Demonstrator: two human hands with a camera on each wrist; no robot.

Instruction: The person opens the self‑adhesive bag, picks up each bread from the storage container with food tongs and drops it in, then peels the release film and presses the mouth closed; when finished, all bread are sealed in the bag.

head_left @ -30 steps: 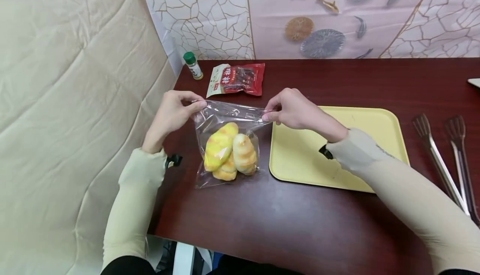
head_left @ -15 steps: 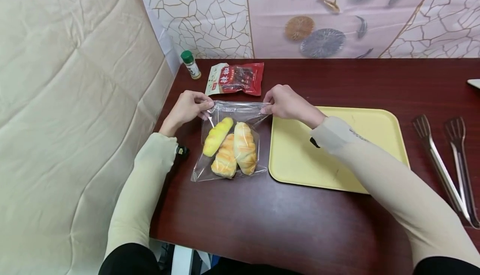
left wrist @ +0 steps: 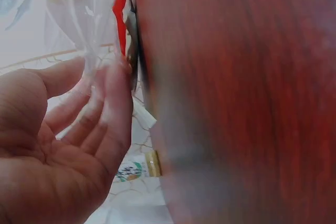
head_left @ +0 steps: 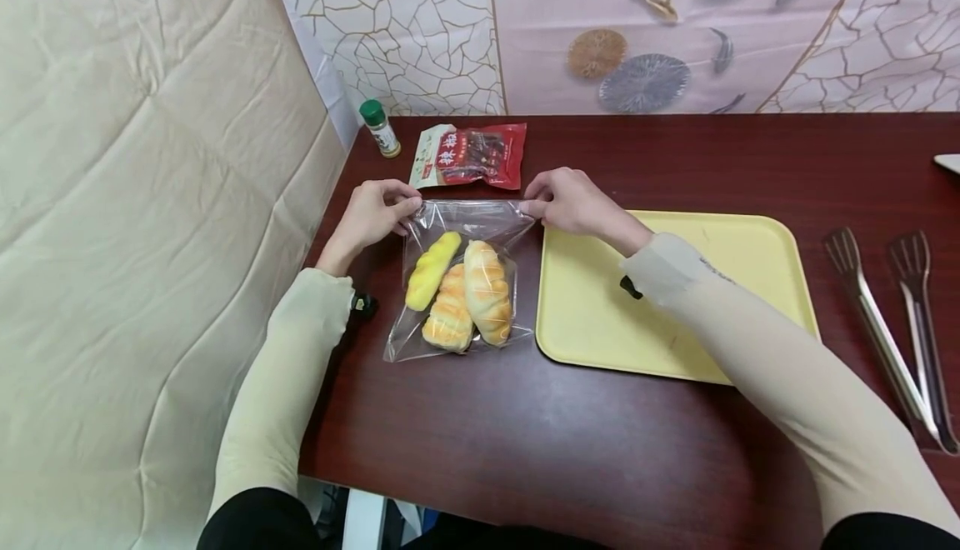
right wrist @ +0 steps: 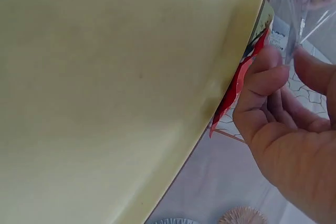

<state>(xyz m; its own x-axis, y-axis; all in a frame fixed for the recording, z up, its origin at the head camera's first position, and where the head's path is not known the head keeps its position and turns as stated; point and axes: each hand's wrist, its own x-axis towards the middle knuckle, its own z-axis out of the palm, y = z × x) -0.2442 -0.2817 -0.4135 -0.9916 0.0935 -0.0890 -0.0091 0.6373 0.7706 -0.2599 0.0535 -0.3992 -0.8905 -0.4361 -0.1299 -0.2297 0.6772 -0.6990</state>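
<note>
A clear plastic bag (head_left: 480, 215) lies toward the left of the table, its top edge stretched between both hands. Inside it are a yellow bread roll (head_left: 432, 272), a short golden bread roll (head_left: 450, 313) and a longer pale bread roll (head_left: 488, 293). My left hand (head_left: 375, 215) pinches the bag's upper left corner between thumb and fingers; the left wrist view shows the film at the fingertips. At the upper right corner, my right hand (head_left: 570, 204) pinches the film between thumb and forefinger, close by the tray's left edge.
A yellow tray (head_left: 600, 317) sits right of the bag, under the right forearm. Behind the bag lie a red snack packet (head_left: 480, 157) and a green-capped bottle (head_left: 381, 129). Metal tongs (head_left: 885, 342) rest at far right. A padded cream panel (head_left: 150, 242) borders the left side.
The bag has come down flatter, and the rolls inside have spread apart. Both hands moved slightly, keeping their pinch on its corners; the last half second shows little movement.
</note>
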